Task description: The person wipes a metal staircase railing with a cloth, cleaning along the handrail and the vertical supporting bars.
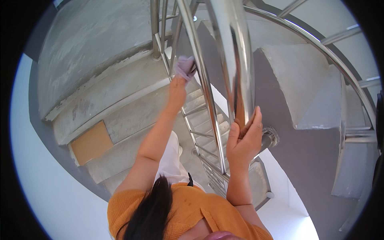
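My left hand (pixel 179 82) is wrapped in a crumpled pale purple cloth (pixel 185 66), which hides most of the fingers. It reaches forward to the stair railing, with the cloth beside a slim polished metal rail (pixel 205 81); whether they touch I cannot tell. To the right, my right hand (pixel 247 136) cups the lower side of a thick, shiny metal handrail tube (pixel 240 39). Its thumb is on the near side, and the fingers lie along the right. Reflections run down the tube's surface.
Bare concrete steps (pixel 129 81) descend on the left, one bearing a tan rectangular sheet (pixel 91 143). Thin metal railing bars (pixel 204 135) slope below the hands. A round wall flange (pixel 271 137) sits beside my right hand. Another curved handrail (pixel 312 37) bends around at the right.
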